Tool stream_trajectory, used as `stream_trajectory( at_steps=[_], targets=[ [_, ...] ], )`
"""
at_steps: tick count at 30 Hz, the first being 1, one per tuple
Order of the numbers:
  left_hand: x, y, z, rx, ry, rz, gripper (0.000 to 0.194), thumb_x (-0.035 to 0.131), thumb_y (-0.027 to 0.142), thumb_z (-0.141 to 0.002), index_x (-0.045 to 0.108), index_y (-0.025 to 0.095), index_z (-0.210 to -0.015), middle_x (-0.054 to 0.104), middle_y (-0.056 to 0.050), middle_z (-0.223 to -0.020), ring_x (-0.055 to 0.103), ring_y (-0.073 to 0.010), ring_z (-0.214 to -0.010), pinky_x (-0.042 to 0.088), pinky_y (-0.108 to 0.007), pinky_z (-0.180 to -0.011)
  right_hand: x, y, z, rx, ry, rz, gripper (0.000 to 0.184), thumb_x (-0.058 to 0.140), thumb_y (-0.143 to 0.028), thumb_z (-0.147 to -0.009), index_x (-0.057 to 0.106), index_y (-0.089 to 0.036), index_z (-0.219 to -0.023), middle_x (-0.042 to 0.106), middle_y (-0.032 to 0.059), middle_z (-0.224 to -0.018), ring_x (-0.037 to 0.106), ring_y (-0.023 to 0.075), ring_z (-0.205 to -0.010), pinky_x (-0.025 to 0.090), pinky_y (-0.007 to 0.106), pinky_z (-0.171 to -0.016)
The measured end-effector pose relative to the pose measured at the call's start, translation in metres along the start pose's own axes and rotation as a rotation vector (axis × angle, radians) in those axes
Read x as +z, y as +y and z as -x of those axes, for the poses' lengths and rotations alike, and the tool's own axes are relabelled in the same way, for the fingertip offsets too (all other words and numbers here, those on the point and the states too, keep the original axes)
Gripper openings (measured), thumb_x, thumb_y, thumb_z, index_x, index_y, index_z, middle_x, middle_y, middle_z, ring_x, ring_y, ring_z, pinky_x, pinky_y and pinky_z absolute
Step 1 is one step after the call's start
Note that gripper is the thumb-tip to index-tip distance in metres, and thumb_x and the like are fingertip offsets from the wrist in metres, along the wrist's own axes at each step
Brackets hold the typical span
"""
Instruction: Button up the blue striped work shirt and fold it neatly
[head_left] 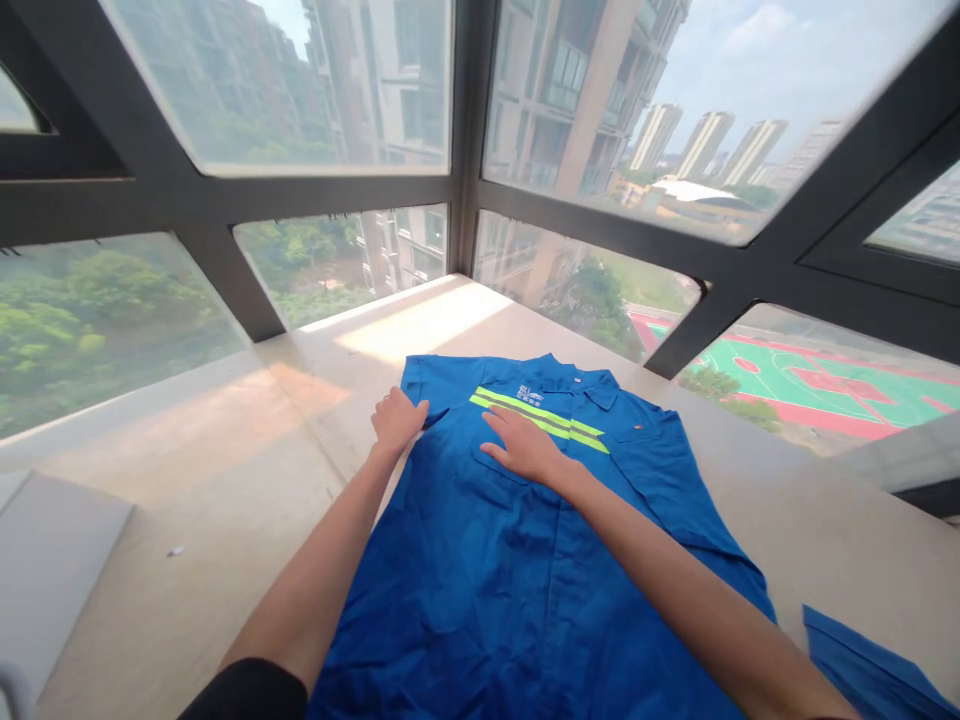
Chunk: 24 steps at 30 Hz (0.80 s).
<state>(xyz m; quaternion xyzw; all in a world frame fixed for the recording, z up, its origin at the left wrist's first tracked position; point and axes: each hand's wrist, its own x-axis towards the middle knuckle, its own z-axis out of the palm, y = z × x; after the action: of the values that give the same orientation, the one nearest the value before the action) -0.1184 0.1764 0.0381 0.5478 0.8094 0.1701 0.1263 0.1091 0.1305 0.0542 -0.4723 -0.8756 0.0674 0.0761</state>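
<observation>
A blue work shirt (495, 560) with a yellow-green reflective stripe (540, 415) across the chest lies spread flat on a pale stone ledge (225, 470). Its left sleeve is folded in over the chest. My left hand (396, 420) rests on the shirt's left shoulder edge, fingers curled lightly over the fold. My right hand (521, 445) lies flat on the chest just below the stripe, fingers stretched out and together. Neither hand holds anything up off the ledge.
Slanted dark-framed windows (465, 200) wall the ledge at the back and both sides. A grey flat board (52, 570) lies at the left front. Another piece of blue cloth (862, 660) shows at the lower right. A small white scrap (175, 551) sits on the ledge.
</observation>
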Motion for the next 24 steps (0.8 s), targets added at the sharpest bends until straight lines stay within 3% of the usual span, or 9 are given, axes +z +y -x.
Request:
stream_trajectory(
  at_steps=[3,6,11,14,17,20,24],
  targets=[
    [0.003,-0.005,-0.013,0.01,-0.045,-0.017,0.061,0.059,0.052,-0.079,0.05,0.012,-0.124,0.057,-0.021,-0.127,0.053,-0.0369,-0.12,0.047,-0.045,-0.091,0.026,-0.003,-0.039,-0.106,0.05,-0.025,0.062,0.055,-0.041,-0.094,0.044,-0.007,-0.144,0.032,0.0193,-0.154,0.03,0.0314,-0.144,0.028,0.045,-0.118],
    [0.008,-0.007,-0.028,0.025,-0.135,-0.001,0.055,0.062,0.046,-0.079,0.052,0.017,-0.125,0.058,-0.017,-0.128,0.058,-0.032,-0.116,0.047,-0.039,-0.09,0.051,0.0,-0.055,-0.121,0.038,-0.021,0.065,0.048,-0.048,-0.096,0.04,-0.008,-0.147,0.025,0.0183,-0.157,0.023,0.0326,-0.146,0.025,0.05,-0.118],
    [0.012,-0.01,-0.046,-0.005,-0.145,0.058,0.039,0.058,0.038,-0.082,0.061,0.02,-0.116,0.066,-0.013,-0.119,0.06,-0.032,-0.113,0.047,-0.039,-0.088,0.076,0.004,-0.042,-0.061,-0.006,0.044,0.066,0.033,-0.054,-0.1,0.035,-0.012,-0.151,0.023,0.0147,-0.158,0.022,0.0303,-0.147,0.02,0.051,-0.119],
    [0.014,-0.008,-0.048,0.007,-0.13,0.08,0.025,0.053,0.034,-0.086,0.066,0.019,-0.1,0.069,-0.013,-0.107,0.063,-0.0316,-0.107,0.047,-0.04,-0.085,0.078,0.004,-0.031,-0.055,0.0,0.074,0.065,0.03,-0.054,-0.1,0.035,-0.014,-0.151,0.022,0.0135,-0.159,0.021,0.0298,-0.147,0.019,0.051,-0.119],
    [0.017,-0.001,-0.049,0.033,-0.072,0.124,0.022,0.053,0.032,-0.086,0.065,0.018,-0.099,0.065,-0.015,-0.11,0.061,-0.0305,-0.107,0.047,-0.04,-0.088,0.078,0.004,-0.027,-0.057,0.001,0.076,0.064,0.031,-0.053,-0.1,0.035,-0.014,-0.151,0.021,0.0134,-0.159,0.021,0.0297,-0.147,0.018,0.051,-0.119],
    [0.022,0.008,-0.05,0.042,-0.045,0.263,0.03,0.056,0.039,-0.086,0.06,0.016,-0.104,0.058,-0.017,-0.118,0.057,-0.0281,-0.114,0.045,-0.039,-0.095,0.077,0.003,-0.027,-0.05,0.002,0.053,0.063,0.033,-0.052,-0.1,0.034,-0.016,-0.151,0.022,0.0132,-0.159,0.021,0.0292,-0.147,0.018,0.051,-0.119],
    [0.031,0.01,-0.053,-0.036,-0.075,0.535,0.066,0.071,0.045,-0.074,0.046,0.012,-0.125,0.056,-0.017,-0.124,0.055,-0.0263,-0.118,0.045,-0.036,-0.096,0.074,0.005,-0.029,-0.036,-0.013,-0.02,0.063,0.038,-0.053,-0.099,0.037,-0.016,-0.15,0.025,0.0145,-0.158,0.023,0.0296,-0.147,0.019,0.052,-0.119]
  ],
)
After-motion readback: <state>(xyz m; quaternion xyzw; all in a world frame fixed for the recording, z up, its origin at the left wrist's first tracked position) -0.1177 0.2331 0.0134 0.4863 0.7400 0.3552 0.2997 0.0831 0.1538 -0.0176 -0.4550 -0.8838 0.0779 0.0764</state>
